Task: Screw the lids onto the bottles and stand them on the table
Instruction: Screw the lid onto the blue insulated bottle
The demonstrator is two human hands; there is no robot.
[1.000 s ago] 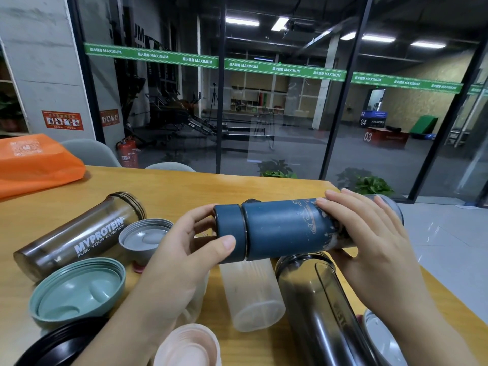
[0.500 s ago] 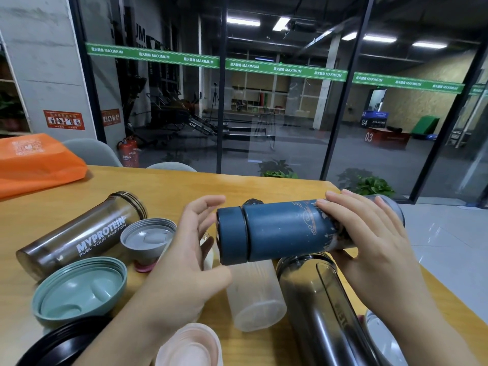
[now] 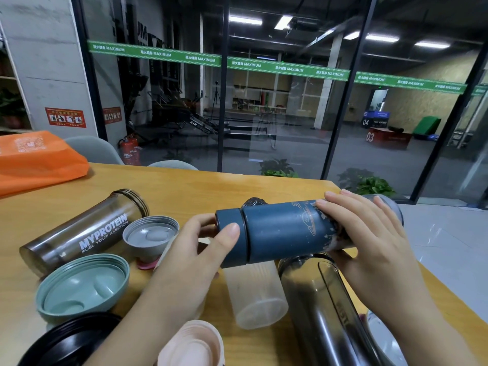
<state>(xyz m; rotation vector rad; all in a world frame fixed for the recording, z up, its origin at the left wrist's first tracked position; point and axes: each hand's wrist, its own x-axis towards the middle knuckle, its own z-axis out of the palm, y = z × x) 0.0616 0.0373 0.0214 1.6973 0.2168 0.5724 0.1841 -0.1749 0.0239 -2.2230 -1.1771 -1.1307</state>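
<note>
Currently blue bottle (image 3: pixel 285 231) is held sideways above the desk (image 3: pixel 200 191). Left hand (image 3: pixel 190 260) has its grip curled on the blue lid (image 3: pixel 229 239), thumb on the front, fingers behind. Right hand (image 3: pixel 369 249) grips the bottle's base end. Lying on the desk: brown MYPROTEIN shaker (image 3: pixel 81 231), clear cup (image 3: pixel 256 294), dark tall bottle (image 3: pixel 324 310). Loose lids at left: grey lid (image 3: pixel 150 236), green lid (image 3: pixel 81 286), black lid (image 3: pixel 71 342), pink lid (image 3: pixel 192 344). Orange bag (image 3: pixel 37 159) sits far left.
</note>
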